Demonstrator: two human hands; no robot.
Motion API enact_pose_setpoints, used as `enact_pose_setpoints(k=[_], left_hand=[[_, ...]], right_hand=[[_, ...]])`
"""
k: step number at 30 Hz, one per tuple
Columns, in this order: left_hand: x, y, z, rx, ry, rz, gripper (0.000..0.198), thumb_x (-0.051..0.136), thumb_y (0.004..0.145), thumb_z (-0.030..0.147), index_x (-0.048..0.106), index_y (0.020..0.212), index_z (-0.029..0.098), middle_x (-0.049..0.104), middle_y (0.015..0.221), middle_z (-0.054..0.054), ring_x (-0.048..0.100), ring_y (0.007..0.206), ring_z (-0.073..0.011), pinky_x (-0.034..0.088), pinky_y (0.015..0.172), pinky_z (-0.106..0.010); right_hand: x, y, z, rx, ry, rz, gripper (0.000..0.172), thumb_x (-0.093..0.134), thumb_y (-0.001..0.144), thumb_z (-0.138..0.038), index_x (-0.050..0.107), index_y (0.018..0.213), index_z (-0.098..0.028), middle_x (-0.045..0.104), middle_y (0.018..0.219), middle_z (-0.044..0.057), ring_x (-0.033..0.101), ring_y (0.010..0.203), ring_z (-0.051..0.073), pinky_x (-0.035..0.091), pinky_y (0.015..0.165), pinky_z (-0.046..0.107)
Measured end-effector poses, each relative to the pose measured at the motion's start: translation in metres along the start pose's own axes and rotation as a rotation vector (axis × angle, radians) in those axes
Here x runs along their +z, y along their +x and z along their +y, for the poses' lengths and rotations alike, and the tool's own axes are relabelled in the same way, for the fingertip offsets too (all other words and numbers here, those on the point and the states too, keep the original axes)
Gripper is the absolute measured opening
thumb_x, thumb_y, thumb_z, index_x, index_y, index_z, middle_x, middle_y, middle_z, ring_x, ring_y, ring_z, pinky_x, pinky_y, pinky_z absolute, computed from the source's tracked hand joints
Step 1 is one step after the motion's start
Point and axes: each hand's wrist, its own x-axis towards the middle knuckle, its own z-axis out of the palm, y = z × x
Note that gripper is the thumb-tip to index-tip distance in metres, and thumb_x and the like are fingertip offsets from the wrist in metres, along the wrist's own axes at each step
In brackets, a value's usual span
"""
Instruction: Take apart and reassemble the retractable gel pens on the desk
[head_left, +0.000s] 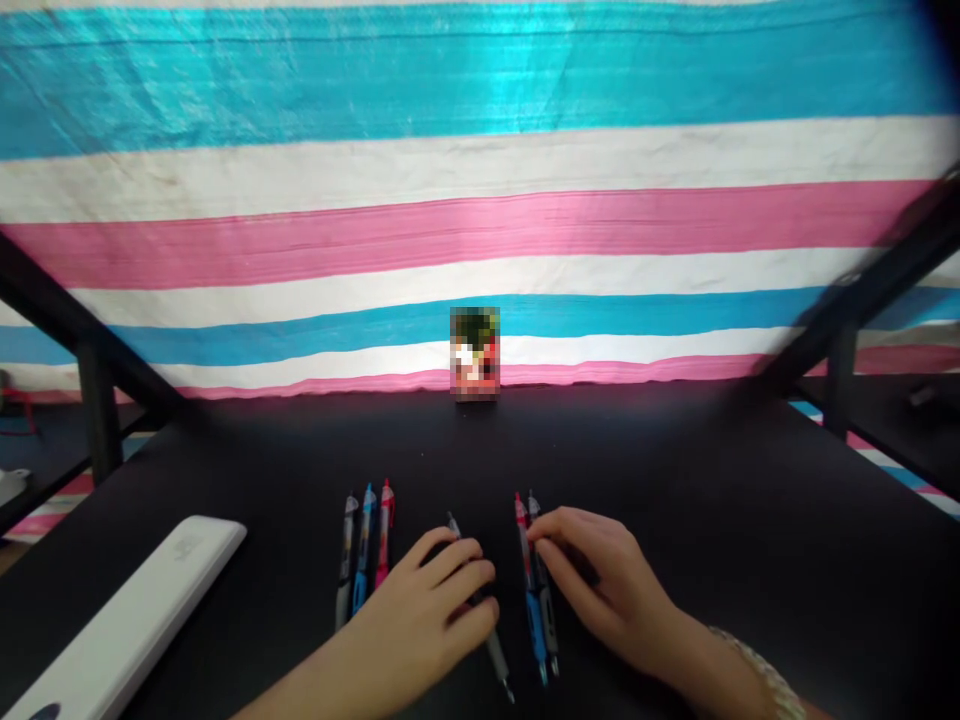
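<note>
Pens (497, 660) lie under half-open left hand (431, 600), against pinched right hand (611, 575), grips unclear.

Pale braided bracelet (759, 668) around right wrist (688, 640).

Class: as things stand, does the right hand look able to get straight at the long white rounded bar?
Probably not: the left hand and a row of three slim grey, blue and red plastic pens lie between the right hand and the long white rounded bar.
</note>
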Motion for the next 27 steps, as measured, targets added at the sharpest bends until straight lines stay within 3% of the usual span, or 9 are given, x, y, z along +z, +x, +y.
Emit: enact_pose_setpoints(k=[6, 11, 14, 20, 24, 27], left_hand=[[-0.010, -0.001, -0.002, -0.008, -0.026, 0.031, 0.022, 0.049, 0.099, 0.008, 0.069, 0.105, 0.017, 0.073, 0.094, -0.005, 0.066, 0.092, -0.0204, 0.046, 0.103, -0.046], [-0.019, -0.004, -0.006, -0.048, 0.076, 0.113, 0.032, 0.047, 0.099, 0.004, 0.067, 0.118, 0.019, 0.073, 0.096, -0.008, 0.067, 0.081, -0.0196, 0.052, 0.081, -0.038], [-0.019, -0.006, -0.006, -0.055, 0.113, 0.138, 0.033, 0.042, 0.100, 0.007, 0.066, 0.120, 0.017, 0.074, 0.093, -0.009, 0.068, 0.074, -0.0194, 0.053, 0.072, -0.035], [-0.013, -0.007, -0.002, -0.142, 0.098, 0.072, 0.025, 0.042, 0.103, 0.014, 0.062, 0.118, 0.010, 0.069, 0.072, -0.004, 0.067, 0.055, -0.0175, 0.047, 0.046, -0.026], [-0.009, -0.005, 0.003, -0.189, 0.002, 0.082, 0.028, 0.034, 0.105, 0.016, 0.058, 0.119, 0.011, 0.069, 0.071, -0.003, 0.067, 0.050, -0.0161, 0.047, 0.042, -0.024], [-0.007, -0.004, 0.004, -0.237, -0.166, 0.023, 0.031, 0.027, 0.107, 0.019, 0.055, 0.120, 0.014, 0.072, 0.077, -0.004, 0.070, 0.053, -0.0167, 0.052, 0.046, -0.024]], right_hand=[[-0.005, 0.002, -0.005, -0.102, -0.083, -0.142, 0.016, 0.048, 0.098, -0.020, 0.062, 0.091, -0.018, 0.061, 0.074, 0.003, 0.053, 0.074, 0.019, 0.040, 0.065, 0.031], [0.000, 0.000, -0.005, -0.259, -0.189, -0.245, 0.030, 0.046, 0.103, -0.030, 0.059, 0.079, -0.018, 0.061, 0.073, 0.005, 0.048, 0.073, 0.021, 0.040, 0.067, 0.034], [0.005, 0.000, -0.001, -0.298, -0.276, -0.192, 0.035, 0.040, 0.106, -0.027, 0.059, 0.077, -0.018, 0.060, 0.071, 0.004, 0.048, 0.070, 0.020, 0.039, 0.062, 0.032], [0.008, 0.003, -0.002, -0.332, -0.295, -0.009, 0.037, 0.041, 0.107, -0.026, 0.060, 0.077, -0.018, 0.056, 0.064, 0.002, 0.045, 0.063, 0.018, 0.038, 0.056, 0.030], [0.011, 0.003, -0.004, -0.345, -0.282, 0.035, 0.034, 0.043, 0.106, -0.020, 0.061, 0.077, -0.018, 0.055, 0.062, 0.002, 0.045, 0.062, 0.018, 0.041, 0.057, 0.030], [0.012, 0.000, -0.002, -0.382, -0.322, 0.057, 0.026, 0.047, 0.103, -0.013, 0.062, 0.082, -0.018, 0.056, 0.064, 0.002, 0.046, 0.062, 0.018, 0.043, 0.058, 0.030]])
